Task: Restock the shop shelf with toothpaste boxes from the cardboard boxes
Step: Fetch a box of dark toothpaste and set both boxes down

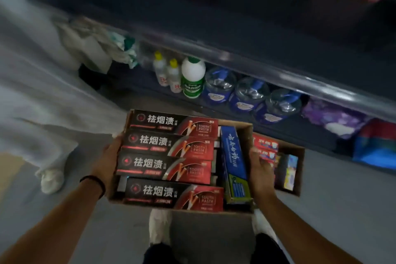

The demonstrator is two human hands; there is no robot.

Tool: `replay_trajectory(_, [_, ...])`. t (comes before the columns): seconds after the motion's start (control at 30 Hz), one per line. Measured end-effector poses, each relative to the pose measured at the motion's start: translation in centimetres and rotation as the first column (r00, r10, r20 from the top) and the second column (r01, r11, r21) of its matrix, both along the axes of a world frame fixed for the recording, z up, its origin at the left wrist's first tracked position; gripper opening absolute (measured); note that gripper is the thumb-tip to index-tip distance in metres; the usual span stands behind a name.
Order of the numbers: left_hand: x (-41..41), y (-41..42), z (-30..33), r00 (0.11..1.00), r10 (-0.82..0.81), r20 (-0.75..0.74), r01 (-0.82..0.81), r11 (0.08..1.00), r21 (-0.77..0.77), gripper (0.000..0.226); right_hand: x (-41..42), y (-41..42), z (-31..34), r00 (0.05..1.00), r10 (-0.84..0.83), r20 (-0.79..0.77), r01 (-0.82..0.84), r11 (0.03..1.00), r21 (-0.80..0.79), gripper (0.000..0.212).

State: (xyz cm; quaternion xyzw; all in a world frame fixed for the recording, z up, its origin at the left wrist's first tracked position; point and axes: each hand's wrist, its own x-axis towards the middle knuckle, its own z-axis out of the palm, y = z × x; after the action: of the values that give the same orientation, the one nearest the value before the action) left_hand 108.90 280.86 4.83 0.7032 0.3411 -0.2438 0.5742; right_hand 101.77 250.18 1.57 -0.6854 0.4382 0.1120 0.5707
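To the left of the cardboard box (246, 133) a person in pale trousers stands by on the grey floor. The left hand (108, 161) presses flat against the box's left wall, fingers (115, 146) hidden along the card, so I cannot tell how far they curl under it. Inside the box lie four red-and-black toothpaste boxes (169, 164), stacked flat side by side, with a blue toothpaste box (233, 156) standing on edge at their right. The right hand (260, 174) grips the box's right wall, fingers curled over it. Loaded like this the box looks fairly heavy and the thin card likely to sag, so holding low on both walls seems wise. Right of it a second cardboard box (299, 169) sits on the floor below the shop shelf (278, 75).
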Motion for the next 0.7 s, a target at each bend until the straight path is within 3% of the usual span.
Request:
replay_trajectory(0.1, [2.6,2.8,-6.3,0.999,0.029,-0.018,-0.030,0.996,-0.083,0.044,-0.7,2.7,-6.2,0.994,-0.109,0.011,0.108,0.991,0.081,0.041])
replay_trajectory(0.23, [4.7,4.8,-13.4,0.994,-0.065,-0.092,0.054,0.991,-0.122,0.049,-0.4,4.6,-12.9,0.991,-0.134,0.002,0.134,0.987,0.090,0.041])
replay_trajectory(0.33, [6.8,5.2,-18.2,0.994,-0.087,-0.071,0.078,0.990,-0.120,0.048,1.1,4.7,-17.3,0.993,-0.117,-0.008,0.118,0.992,0.053,0.053])
replay_trajectory(0.57, [11.7,2.8,-27.1,0.994,-0.111,-0.010,0.108,0.981,-0.161,0.050,5.3,3.3,-25.8,0.994,-0.103,0.024,0.104,0.994,-0.040,0.055])
replay_trajectory(0.7, [13.4,1.0,-31.5,0.995,-0.102,-0.001,0.100,0.978,-0.181,0.055,6.9,2.4,-30.2,0.989,-0.142,0.046,0.145,0.986,-0.081,0.067])
